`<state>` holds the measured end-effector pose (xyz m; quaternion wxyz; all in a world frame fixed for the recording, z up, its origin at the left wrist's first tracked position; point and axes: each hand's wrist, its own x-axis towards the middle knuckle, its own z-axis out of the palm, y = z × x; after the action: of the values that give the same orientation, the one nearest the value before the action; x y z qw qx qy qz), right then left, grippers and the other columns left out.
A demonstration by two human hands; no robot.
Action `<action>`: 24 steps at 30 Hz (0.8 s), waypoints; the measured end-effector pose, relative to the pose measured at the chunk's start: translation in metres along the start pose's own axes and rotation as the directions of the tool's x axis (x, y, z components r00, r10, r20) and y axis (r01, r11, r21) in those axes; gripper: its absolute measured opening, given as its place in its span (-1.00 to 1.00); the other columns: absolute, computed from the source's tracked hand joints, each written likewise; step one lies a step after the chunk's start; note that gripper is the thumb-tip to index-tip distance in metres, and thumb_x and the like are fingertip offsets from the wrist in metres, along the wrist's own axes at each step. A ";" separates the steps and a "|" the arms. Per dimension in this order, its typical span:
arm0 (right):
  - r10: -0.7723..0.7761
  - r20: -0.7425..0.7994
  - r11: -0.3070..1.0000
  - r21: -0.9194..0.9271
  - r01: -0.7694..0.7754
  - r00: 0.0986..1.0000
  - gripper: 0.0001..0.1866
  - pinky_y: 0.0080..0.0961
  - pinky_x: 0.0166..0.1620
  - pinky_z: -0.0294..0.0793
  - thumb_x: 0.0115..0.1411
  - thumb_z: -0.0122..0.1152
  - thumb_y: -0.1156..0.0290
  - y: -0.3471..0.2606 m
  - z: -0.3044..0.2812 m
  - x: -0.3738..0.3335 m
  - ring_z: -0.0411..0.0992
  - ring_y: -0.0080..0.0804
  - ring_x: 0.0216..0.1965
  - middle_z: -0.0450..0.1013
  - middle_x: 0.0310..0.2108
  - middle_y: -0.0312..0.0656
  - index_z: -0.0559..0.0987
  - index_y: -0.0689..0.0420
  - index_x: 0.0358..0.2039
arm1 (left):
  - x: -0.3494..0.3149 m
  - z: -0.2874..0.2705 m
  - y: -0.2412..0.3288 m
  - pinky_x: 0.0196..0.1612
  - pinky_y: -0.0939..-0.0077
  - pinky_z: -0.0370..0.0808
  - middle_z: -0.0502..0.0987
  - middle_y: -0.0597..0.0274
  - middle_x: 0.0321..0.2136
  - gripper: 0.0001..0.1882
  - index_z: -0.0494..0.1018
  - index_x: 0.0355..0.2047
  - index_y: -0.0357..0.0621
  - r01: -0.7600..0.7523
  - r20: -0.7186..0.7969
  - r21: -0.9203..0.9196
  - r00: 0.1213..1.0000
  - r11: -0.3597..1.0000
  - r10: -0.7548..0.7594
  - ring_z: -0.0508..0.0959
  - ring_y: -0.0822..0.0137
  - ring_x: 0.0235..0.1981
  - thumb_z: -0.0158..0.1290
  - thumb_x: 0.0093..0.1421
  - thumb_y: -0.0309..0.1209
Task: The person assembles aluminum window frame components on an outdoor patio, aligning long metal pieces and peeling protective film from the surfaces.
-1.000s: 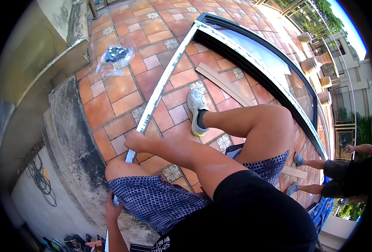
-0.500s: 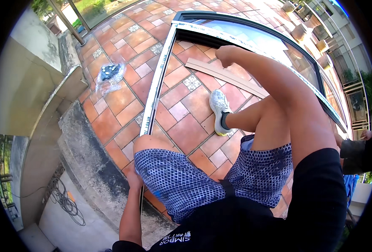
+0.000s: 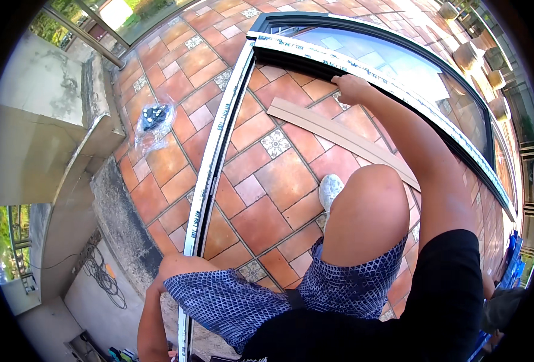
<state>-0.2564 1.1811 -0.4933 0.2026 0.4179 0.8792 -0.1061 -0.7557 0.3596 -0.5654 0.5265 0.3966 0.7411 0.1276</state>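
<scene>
we've our right hand point(image 3: 352, 89) half-curled at the frame point(image 3: 315, 52) just beyond; left hand point(image 3: 156, 286) beside our knee point(image 3: 185, 264). either's grip? can't tell. even pressure suits.

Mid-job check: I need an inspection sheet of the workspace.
Surface: tiled floor, reddish tiles with patterned inserts.
Work pieces: white-filmed frame; glass pane beyond its long side.
Clutter: plastic bag with dark contents; flat brown strips.
Hands: right hand at the frame's dark inner edge; left hand beside the left knee, mostly hidden, grip unclear.
Cables: coiled cable, lower left.
Surroundings: planters upper right; wall left.
</scene>
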 end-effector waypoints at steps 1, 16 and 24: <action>0.028 -0.034 1.000 -0.008 -0.028 0.999 -0.39 -0.16 0.12 0.57 0.15 0.27 0.40 0.020 0.010 0.014 0.53 -0.03 0.11 0.56 0.04 0.04 0.45 0.12 0.25 | 0.025 -0.036 0.063 0.21 0.35 0.52 0.54 -0.09 0.21 -0.26 0.42 0.29 -0.21 0.164 0.163 0.285 0.963 0.944 -0.216 0.58 0.17 0.17 0.42 0.12 -0.31; -0.087 -0.382 0.987 0.090 0.131 0.920 0.00 0.25 0.48 -0.01 0.23 0.37 0.12 0.074 0.060 0.210 -0.01 0.06 0.52 0.00 0.51 0.04 0.00 -0.18 0.56 | 0.266 -0.040 0.486 0.32 0.14 0.40 0.51 -0.17 0.20 -0.24 0.28 0.39 -0.06 0.088 -0.164 0.377 0.986 0.922 -0.027 0.47 -0.15 0.26 0.28 0.22 -0.24; -0.111 -0.362 0.984 0.093 0.154 0.926 -0.14 0.34 0.43 -0.01 0.35 0.19 -0.06 0.078 0.061 0.212 0.00 0.11 0.49 0.00 0.50 0.08 0.06 -0.21 0.55 | 0.402 -0.114 0.580 0.08 0.11 0.56 0.64 -0.12 0.00 -0.39 0.43 0.24 -0.10 0.075 -0.088 0.591 0.996 0.803 -0.028 0.62 -0.13 0.02 0.22 0.21 -0.19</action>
<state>-0.3001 1.3545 -0.6438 0.0075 0.3811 0.9196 -0.0947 -0.6457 1.0545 -0.4392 0.3511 0.5160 0.7736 -0.1097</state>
